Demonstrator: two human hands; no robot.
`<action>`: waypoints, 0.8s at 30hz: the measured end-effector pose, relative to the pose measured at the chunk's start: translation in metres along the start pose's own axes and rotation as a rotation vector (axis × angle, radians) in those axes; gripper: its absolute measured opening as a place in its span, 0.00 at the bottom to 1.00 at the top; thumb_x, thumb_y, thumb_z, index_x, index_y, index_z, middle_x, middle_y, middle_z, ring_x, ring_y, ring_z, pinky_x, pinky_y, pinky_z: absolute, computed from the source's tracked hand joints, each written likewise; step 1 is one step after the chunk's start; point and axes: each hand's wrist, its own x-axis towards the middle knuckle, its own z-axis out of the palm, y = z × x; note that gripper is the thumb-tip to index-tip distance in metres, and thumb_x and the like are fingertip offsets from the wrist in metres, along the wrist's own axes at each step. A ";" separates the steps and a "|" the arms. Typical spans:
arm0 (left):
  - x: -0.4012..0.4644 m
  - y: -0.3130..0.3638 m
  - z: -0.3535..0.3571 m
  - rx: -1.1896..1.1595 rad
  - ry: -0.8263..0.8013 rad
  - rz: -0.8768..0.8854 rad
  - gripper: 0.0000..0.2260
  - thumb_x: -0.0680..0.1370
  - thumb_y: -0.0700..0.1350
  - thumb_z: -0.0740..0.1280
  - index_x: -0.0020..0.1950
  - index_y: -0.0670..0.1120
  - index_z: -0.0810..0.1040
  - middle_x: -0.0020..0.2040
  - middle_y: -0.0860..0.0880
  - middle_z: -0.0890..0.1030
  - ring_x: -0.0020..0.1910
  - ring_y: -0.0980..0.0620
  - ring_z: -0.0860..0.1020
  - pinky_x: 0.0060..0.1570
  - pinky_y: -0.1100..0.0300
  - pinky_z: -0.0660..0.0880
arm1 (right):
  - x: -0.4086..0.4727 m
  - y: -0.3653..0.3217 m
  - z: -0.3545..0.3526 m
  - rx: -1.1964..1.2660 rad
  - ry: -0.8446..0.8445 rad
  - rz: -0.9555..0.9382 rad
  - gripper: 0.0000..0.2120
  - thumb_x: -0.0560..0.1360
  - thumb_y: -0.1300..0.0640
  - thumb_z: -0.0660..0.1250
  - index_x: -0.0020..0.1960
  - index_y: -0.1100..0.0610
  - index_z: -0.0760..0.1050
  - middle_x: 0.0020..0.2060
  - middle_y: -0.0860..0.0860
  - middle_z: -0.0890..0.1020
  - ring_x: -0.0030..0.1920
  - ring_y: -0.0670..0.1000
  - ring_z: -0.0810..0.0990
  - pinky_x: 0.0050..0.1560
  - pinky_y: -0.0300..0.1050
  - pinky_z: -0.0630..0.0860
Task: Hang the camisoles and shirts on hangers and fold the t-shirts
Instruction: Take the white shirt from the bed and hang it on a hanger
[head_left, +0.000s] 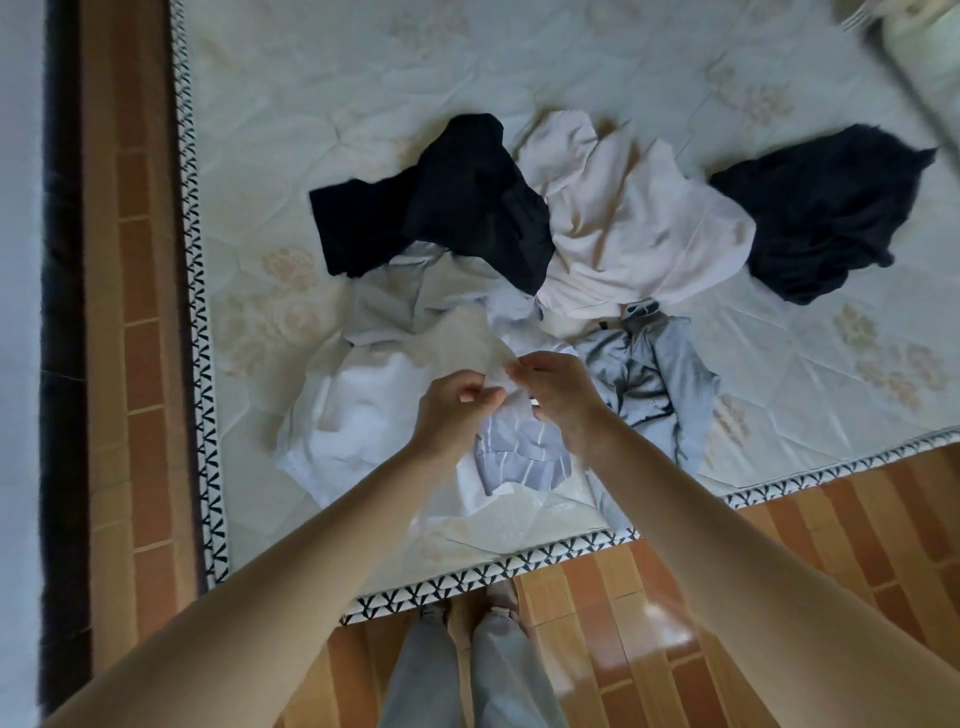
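White garment (363, 410) lies near the mattress (311, 104) edge, no writing readable on it. Left hand (457, 410) and right hand (558, 395), arms extended, pinch its thin fabric with curled fingers (480, 393), knuckles nearly touching.

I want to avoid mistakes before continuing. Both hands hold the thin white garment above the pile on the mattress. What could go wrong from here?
1. The left hand and right hand pinch the white garment close together, so lifting may drag up the striped shirt beneath it.
2. The garment lies near the mattress edge; loose fabric could slip onto the floor.
3. No hanger is clearly visible nearby.
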 end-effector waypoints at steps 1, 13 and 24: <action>-0.006 0.015 -0.006 -0.012 0.006 0.023 0.13 0.63 0.56 0.69 0.30 0.50 0.69 0.34 0.44 0.71 0.42 0.43 0.78 0.39 0.55 0.64 | -0.007 -0.016 -0.001 0.026 -0.015 -0.016 0.07 0.78 0.60 0.67 0.47 0.65 0.78 0.30 0.53 0.66 0.30 0.49 0.61 0.28 0.38 0.59; -0.095 0.219 -0.074 -0.058 0.076 0.420 0.12 0.75 0.44 0.70 0.44 0.33 0.76 0.38 0.41 0.74 0.38 0.47 0.72 0.42 0.53 0.69 | -0.127 -0.225 -0.037 0.184 -0.069 -0.325 0.05 0.79 0.65 0.64 0.44 0.62 0.74 0.25 0.52 0.63 0.23 0.47 0.59 0.22 0.37 0.56; -0.205 0.386 -0.114 -0.079 0.101 0.728 0.03 0.79 0.36 0.66 0.49 0.38 0.79 0.45 0.40 0.79 0.41 0.48 0.77 0.36 0.65 0.74 | -0.256 -0.374 -0.075 0.269 -0.057 -0.651 0.06 0.79 0.61 0.67 0.42 0.55 0.76 0.37 0.52 0.78 0.37 0.49 0.74 0.34 0.35 0.74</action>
